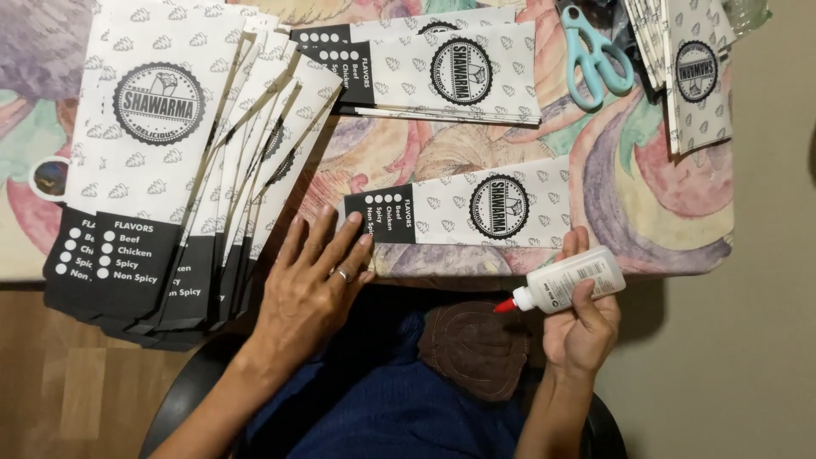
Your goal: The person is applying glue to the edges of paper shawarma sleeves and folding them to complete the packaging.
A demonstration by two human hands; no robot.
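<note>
While the flat left hand point(310, 285) pins the paper bag point(463, 211), the right hand point(580, 327) grips a glue bottle point(565, 283).

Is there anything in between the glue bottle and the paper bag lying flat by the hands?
Nothing visible. The right hand holds the glue bottle just off the table's edge, red tip pointing left, right below the flat paper bag. The left hand presses the bag's dark end, off to the side.

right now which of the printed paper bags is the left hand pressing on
The single bag lying crosswise at the table's near edge; the left hand's fingertips rest on its dark end. The other bags sit in stacks, untouched.
</note>
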